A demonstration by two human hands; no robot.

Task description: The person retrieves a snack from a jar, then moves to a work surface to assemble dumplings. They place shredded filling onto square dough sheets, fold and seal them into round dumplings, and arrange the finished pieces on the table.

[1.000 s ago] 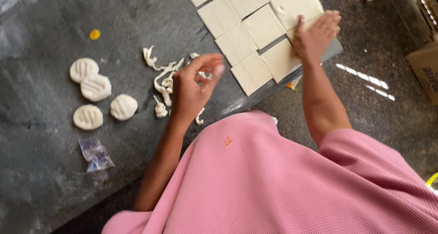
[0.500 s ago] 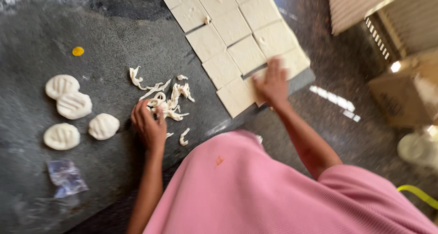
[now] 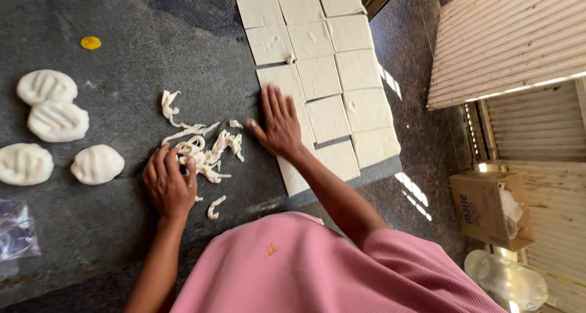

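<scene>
Head view is showing a dark stone counter [image 3: 140, 38] from above. At the far left, four pale dough rounds [image 3: 46, 86] with pressed grooves are lying in a loose cluster, and a clear plastic bag [image 3: 17, 230] is being cut off by the lower left edge. A small yellow cap [image 3: 91, 42] is sitting in the upper left. Left of centre, the scraps [image 3: 204, 151], thin, twisted off-white dough strips, are lying in a tangled heap on the counter. The left hand [image 3: 168, 185] is resting palm down at the heap's lower left edge, fingers loosely curled over a few strips, gripping nothing clearly. Just right of the heap, the right hand [image 3: 278, 122] is lying flat with fingers spread wide on the squares [image 3: 329, 62], a grid of cut dough sheets running to the top edge and cut off there. Pink clothing is hiding the counter's near edge. At lower right, a cardboard box [image 3: 488, 209] is standing on the floor, with a blurred clear container [image 3: 506, 279] below it.
</scene>
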